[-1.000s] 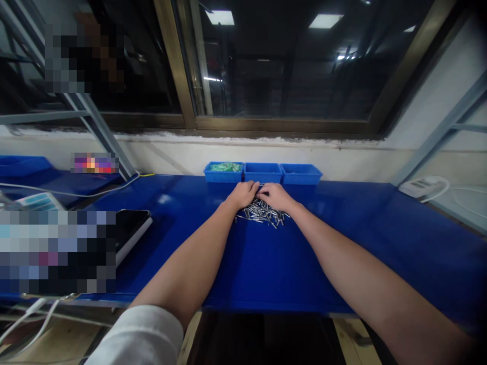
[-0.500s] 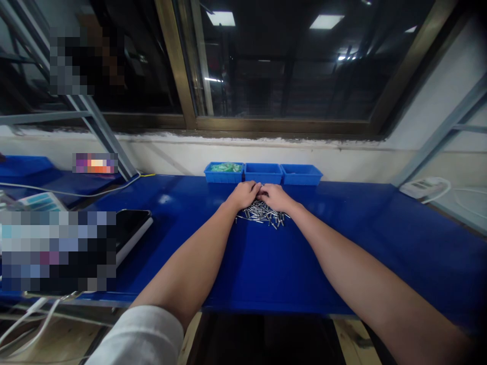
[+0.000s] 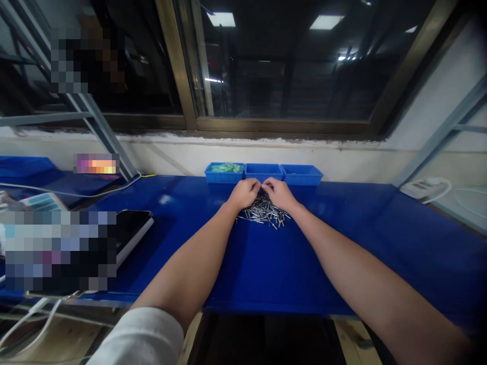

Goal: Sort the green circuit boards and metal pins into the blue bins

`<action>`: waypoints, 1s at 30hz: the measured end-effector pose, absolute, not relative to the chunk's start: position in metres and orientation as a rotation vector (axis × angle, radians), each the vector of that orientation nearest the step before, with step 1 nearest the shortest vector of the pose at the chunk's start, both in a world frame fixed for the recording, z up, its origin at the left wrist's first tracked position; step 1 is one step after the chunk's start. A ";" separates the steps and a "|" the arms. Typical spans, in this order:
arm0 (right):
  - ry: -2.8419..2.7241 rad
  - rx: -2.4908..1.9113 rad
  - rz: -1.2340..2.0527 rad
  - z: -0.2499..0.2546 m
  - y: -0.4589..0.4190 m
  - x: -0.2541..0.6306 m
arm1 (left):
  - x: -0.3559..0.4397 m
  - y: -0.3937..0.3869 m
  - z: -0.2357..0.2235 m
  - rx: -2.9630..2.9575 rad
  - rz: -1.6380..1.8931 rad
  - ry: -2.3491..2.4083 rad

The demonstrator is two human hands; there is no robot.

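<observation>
A heap of thin, silvery metal pins (image 3: 263, 212) lies on the blue table (image 3: 266, 268), some loose at its near edge. Over the far left side of the heap is my left hand (image 3: 245, 193), its fingers curled together. My right hand (image 3: 280, 193) faces it from the right, thumb and fingers pinched. The two sets of fingertips nearly meet just in front of the blue bins. Whatever lies between the fingers is too small or hidden to make out.
Against the wall stand three blue bins: the left bin (image 3: 223, 177) holds green packets, beside a middle bin (image 3: 262, 170) and a right bin (image 3: 302, 177). A dark-screened device (image 3: 133, 223) and white cables (image 3: 41, 314) are at left. A white power strip (image 3: 422, 187) lies at right.
Both hands have lifted slightly away from the heap and the fingertips have drawn a little apart, uncovering more of the pins. The bins have stayed put.
</observation>
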State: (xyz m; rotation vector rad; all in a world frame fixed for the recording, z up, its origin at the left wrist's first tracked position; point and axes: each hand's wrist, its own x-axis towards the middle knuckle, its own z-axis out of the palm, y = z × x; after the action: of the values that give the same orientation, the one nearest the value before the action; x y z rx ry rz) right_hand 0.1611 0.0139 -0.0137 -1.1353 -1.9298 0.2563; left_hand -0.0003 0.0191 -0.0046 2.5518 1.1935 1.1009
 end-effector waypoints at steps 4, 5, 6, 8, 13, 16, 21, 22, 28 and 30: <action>-1.725 -1.064 0.451 -0.014 0.018 0.163 | -0.001 0.021 -0.005 2.517 1.135 1.241; -1.688 -1.042 0.501 -0.014 0.018 0.163 | -0.001 0.021 -0.005 2.509 1.149 1.261; -1.661 -1.017 0.549 -0.013 0.018 0.164 | -0.001 0.021 -0.005 2.505 1.158 1.280; -1.632 -0.967 0.640 -0.011 0.017 0.165 | -0.001 0.021 -0.004 2.506 1.154 1.306; -1.548 -0.990 0.764 -0.005 0.015 0.169 | 0.000 0.018 -0.002 2.503 1.116 1.328; -1.489 -1.064 0.607 -0.005 0.017 0.175 | 0.000 0.018 -0.003 2.485 1.146 1.358; -1.505 -1.358 0.072 -0.007 0.021 0.187 | -0.003 0.023 -0.007 2.439 1.140 1.490; -1.518 -1.424 -0.005 -0.007 0.021 0.189 | -0.003 0.024 -0.008 2.440 1.128 1.507; -1.582 -1.666 -0.127 -0.010 0.025 0.196 | -0.004 0.025 -0.009 2.460 1.071 1.566; -1.605 -1.707 -0.092 -0.013 0.027 0.200 | -0.004 0.025 -0.009 2.474 1.055 1.561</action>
State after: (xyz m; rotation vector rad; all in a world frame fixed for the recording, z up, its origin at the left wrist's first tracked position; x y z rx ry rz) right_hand 0.2000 0.0272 -0.0130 -1.7069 -1.6047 -0.0917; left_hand -0.0039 0.0245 -0.0092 2.4745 1.5606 1.0553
